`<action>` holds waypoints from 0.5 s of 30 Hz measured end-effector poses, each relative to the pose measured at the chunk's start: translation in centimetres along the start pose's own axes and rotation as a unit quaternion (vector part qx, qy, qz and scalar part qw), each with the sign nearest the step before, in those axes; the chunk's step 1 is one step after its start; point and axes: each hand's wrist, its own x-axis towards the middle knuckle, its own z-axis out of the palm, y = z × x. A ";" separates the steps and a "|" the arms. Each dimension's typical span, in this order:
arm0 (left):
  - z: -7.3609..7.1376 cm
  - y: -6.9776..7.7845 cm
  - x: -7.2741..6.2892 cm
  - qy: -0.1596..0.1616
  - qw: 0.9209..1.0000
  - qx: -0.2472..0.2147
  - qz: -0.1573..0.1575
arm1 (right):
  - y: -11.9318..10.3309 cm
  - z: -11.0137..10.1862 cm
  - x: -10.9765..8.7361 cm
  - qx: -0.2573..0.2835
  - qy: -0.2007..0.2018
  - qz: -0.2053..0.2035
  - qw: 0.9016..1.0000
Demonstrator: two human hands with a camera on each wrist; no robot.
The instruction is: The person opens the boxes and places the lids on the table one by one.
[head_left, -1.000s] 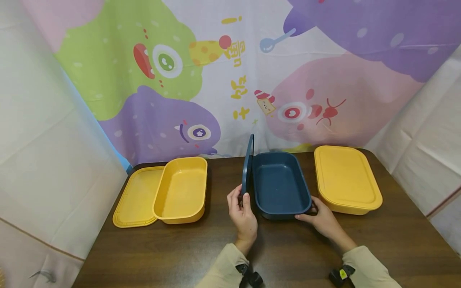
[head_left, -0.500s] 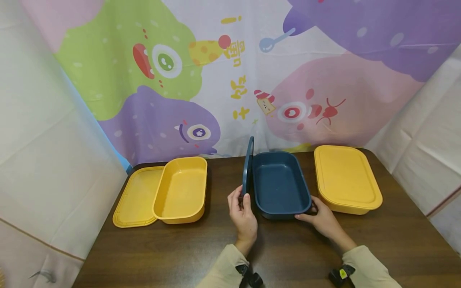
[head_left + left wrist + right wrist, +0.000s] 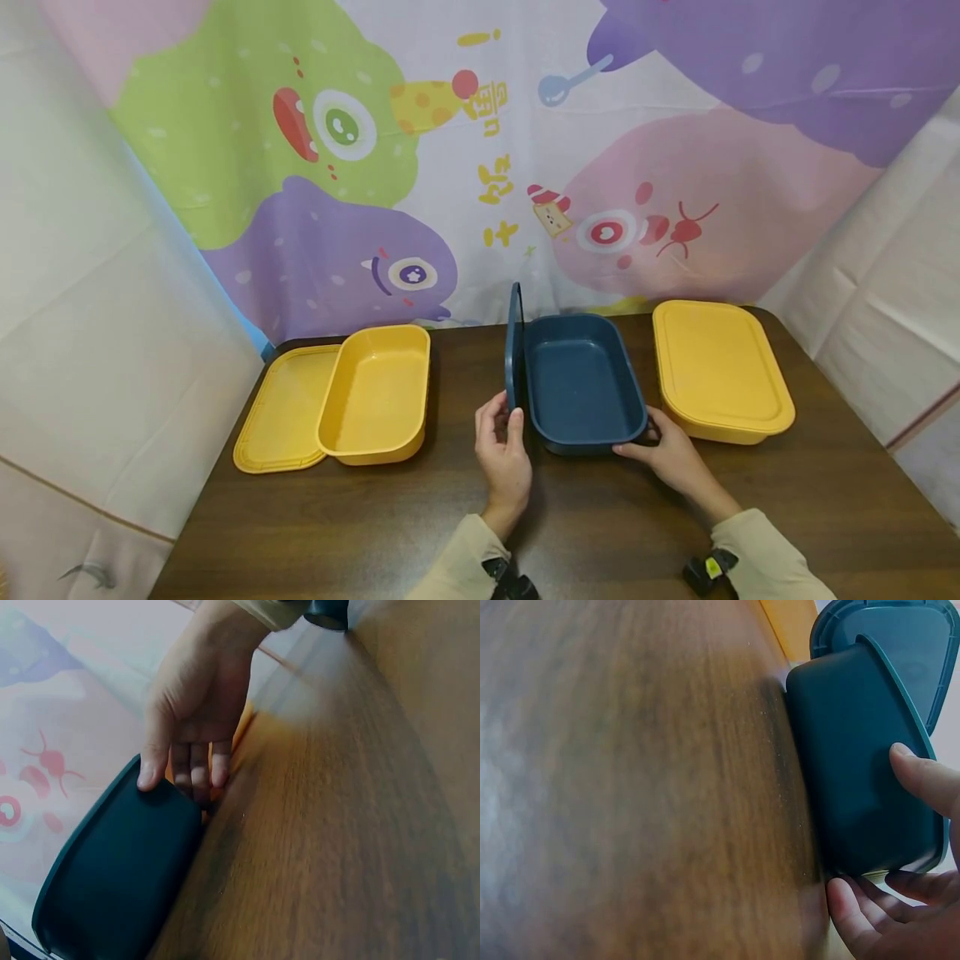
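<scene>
My left hand (image 3: 504, 467) pinches a dark blue lid (image 3: 513, 346) at its near end, the thumb on one face and the fingers behind. The lid stands on edge, almost upright, just left of a dark blue lidless food container (image 3: 583, 383) with nothing in it. In the left wrist view the lid (image 3: 112, 862) runs away from the thumb, close along the wood. My right hand (image 3: 671, 454) holds the container's near right corner. Seen from the right wrist, the thumb presses the container's (image 3: 862, 765) front wall and the fingers lie round its side.
On the left of the brown table (image 3: 600, 533), a yellow container (image 3: 378, 387) without a lid overlaps a flat yellow lid (image 3: 288, 408). To the right stands a yellow container with its lid on (image 3: 723, 367). A printed cloth (image 3: 480, 167) hangs behind the table.
The blue lid's top edge has tilted slightly to the left, and the left hand has shifted a little with it. The right hand and the blue container stay in place.
</scene>
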 end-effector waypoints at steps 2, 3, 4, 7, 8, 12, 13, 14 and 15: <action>-0.2 0.1 0.1 -0.006 1.000 0.003 -0.004 | 0.0 0.0 0.1 0.000 0.001 -0.002 1.000; -0.3 0.1 0.1 -0.009 1.000 0.004 -0.006 | 0.0 0.0 0.1 0.001 0.001 -0.001 1.000; -0.4 0.1 0.1 -0.011 1.000 0.005 -0.008 | 0.0 0.0 0.1 0.001 0.001 -0.002 1.000; -0.7 0.1 0.1 -0.017 1.000 0.005 -0.019 | -0.1 0.0 0.1 0.001 0.001 -0.002 1.000; -0.8 0.2 0.1 -0.018 1.000 0.003 -0.023 | 0.0 0.0 0.1 0.001 0.000 -0.003 1.000; -1.2 0.5 0.0 -0.017 0.999 -0.001 -0.037 | 0.0 0.0 0.0 0.000 0.000 -0.006 1.000; -1.3 0.5 0.0 -0.016 0.999 -0.001 -0.041 | 0.1 0.0 0.0 0.000 0.000 -0.008 1.000; -1.3 0.6 0.0 -0.015 0.999 0.000 -0.044 | 0.1 0.0 -0.1 0.001 0.001 -0.009 1.000; -1.4 0.6 0.0 -0.014 0.999 0.002 -0.047 | 0.1 0.0 -0.1 0.002 0.000 -0.010 1.000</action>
